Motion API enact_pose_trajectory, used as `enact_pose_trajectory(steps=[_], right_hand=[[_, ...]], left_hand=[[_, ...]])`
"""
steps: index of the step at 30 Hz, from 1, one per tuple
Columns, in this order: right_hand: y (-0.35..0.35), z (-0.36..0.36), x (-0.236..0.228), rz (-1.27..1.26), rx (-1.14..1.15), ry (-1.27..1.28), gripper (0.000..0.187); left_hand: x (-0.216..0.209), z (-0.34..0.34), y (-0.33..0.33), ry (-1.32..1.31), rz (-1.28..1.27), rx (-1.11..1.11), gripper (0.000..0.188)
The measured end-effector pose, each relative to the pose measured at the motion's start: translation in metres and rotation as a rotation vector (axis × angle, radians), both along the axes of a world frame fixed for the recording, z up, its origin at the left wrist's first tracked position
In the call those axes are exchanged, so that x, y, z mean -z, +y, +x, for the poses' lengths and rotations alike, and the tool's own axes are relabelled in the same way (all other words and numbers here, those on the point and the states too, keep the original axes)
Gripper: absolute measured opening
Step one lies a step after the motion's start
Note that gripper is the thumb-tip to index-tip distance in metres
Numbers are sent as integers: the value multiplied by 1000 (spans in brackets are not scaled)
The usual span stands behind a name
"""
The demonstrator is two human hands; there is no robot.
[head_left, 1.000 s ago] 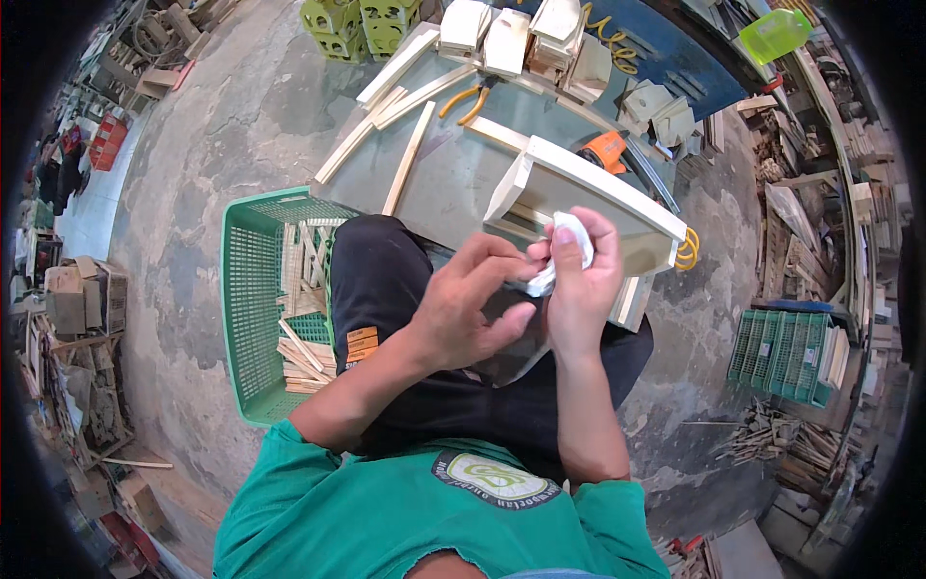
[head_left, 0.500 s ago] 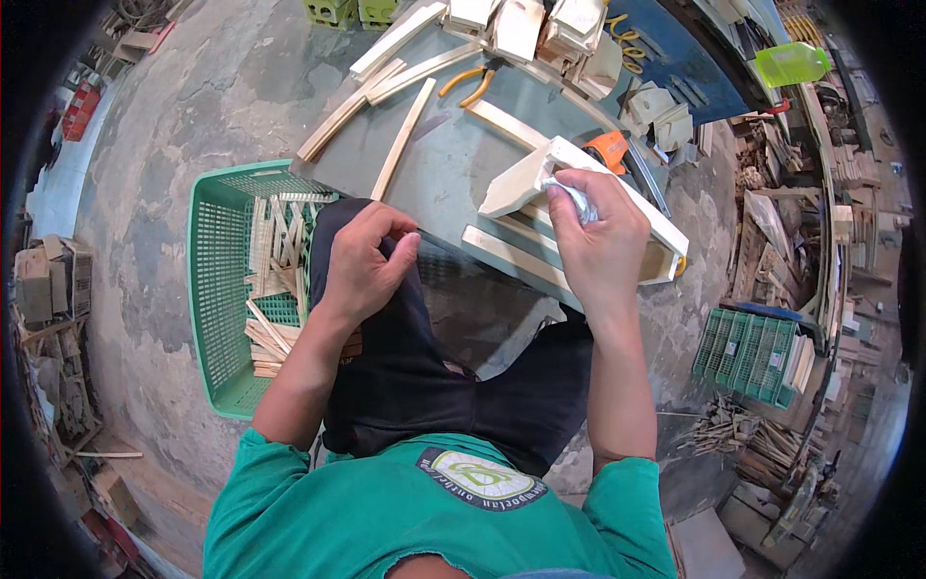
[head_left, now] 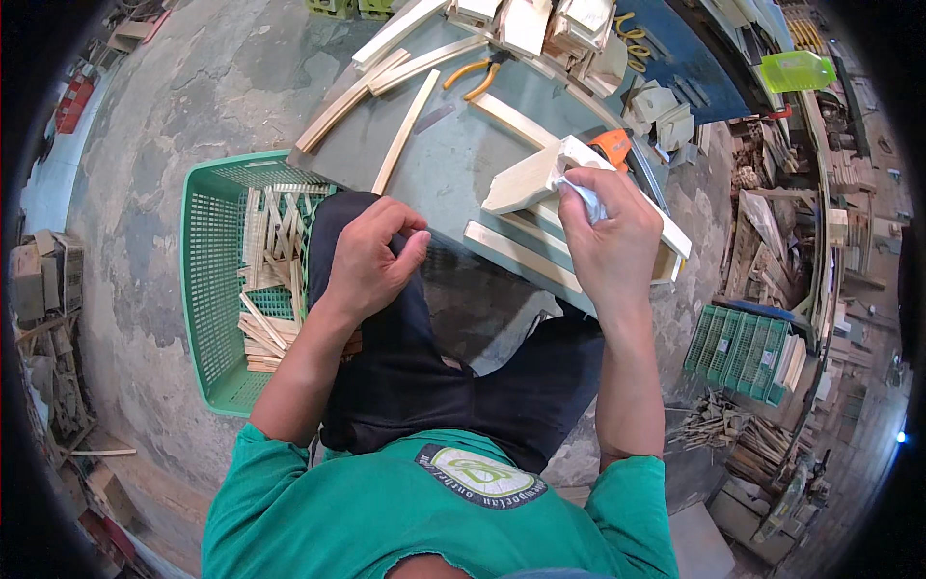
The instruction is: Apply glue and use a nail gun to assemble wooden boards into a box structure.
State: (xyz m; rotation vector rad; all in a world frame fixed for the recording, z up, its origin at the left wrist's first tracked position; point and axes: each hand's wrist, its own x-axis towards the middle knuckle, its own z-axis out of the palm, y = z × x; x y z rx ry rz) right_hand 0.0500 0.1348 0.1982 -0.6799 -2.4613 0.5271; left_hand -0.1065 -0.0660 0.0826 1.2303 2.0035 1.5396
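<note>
My right hand [head_left: 617, 227] is closed on a small crumpled whitish-blue thing [head_left: 590, 201], soft-looking like plastic or cloth. Its tip meets the end of an angled wooden frame [head_left: 522, 181] that lies on the grey table. The fingers cover part of that frame. Over my left knee, my left hand [head_left: 374, 259] hovers with its fingers loosely curled and nothing visible in them. A light wooden strip [head_left: 521, 256] lies along the table's near edge, between my hands. Beyond the frame rests an orange-handled tool [head_left: 612, 148], partly hidden.
A green plastic basket [head_left: 196, 280] of wooden strips stands at my left. Orange-handled pliers [head_left: 475, 76] and more strips [head_left: 405, 133] lie on the table [head_left: 352, 150]. Wood blocks [head_left: 526, 27] are piled at its far side. Green crates [head_left: 738, 349] and scrap wood [head_left: 767, 454] sit at right.
The view has shifted slightly. My right hand has moved a little to the right and nearer, still holding the whitish thing at the frame's end. The left hand keeps its pose.
</note>
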Motion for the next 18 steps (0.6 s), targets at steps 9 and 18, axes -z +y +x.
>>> enact_pose_trajectory(steps=[9,18], right_hand=[[-4,6,0,-67,20,-9,17],[-1,62,-19,-405,300,302,13]], left_hand=[[-2,3,1,0,-50,12,11],[-2,5,3,59,-57,11,11]])
